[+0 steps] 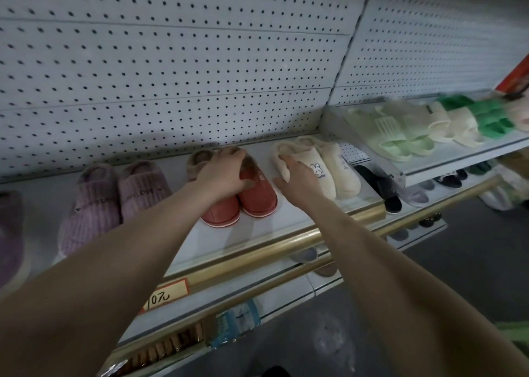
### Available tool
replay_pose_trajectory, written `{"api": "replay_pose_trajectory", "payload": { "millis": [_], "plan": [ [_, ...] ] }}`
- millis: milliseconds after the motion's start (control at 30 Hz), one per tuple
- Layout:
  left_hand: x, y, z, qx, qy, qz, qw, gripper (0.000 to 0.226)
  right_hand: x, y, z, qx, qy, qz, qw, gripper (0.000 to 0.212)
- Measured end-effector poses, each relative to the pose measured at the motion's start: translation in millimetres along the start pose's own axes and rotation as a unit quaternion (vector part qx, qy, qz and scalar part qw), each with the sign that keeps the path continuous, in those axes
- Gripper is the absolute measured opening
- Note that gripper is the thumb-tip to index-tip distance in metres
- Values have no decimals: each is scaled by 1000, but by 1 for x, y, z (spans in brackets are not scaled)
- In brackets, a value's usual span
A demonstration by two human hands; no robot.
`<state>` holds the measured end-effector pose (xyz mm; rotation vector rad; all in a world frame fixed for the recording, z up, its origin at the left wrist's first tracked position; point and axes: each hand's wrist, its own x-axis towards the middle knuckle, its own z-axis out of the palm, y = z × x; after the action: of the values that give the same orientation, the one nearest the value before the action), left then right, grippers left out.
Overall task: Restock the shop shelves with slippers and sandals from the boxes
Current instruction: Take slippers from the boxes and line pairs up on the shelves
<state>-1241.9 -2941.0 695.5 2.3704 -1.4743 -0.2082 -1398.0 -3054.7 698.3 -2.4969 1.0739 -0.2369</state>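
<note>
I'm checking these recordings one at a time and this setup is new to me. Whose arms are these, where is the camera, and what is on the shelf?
There is no machine here. A person wears one wide-angle camera on the head, looking down along both bare arms. The left hand grips a pair of red slippers on the white shelf, fingers curled over their furry collars. The right hand holds nothing; its straight fingers touch the side of the cream slippers. Left of the red pair sit lilac knitted slippers. On the next shelf section to the right lie pale green slides. Behind everything is a pegboard wall.
</note>
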Motion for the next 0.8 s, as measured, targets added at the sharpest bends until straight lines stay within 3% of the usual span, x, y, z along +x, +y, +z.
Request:
{"api": "replay_pose_trajectory", "payload": {
  "millis": [200,500,800],
  "plan": [
    [14,49,8,-9,11,25,1000,74,1,44,-18,-34,30,-5,999,60],
    [71,129,51,23,-16,-3,1000,76,39,145,-63,-39,1,-25,999,62],
    [97,161,94,24,-84,-104,991,127,84,205,-76,-40,-99,-87,990,78]
  ]
}}
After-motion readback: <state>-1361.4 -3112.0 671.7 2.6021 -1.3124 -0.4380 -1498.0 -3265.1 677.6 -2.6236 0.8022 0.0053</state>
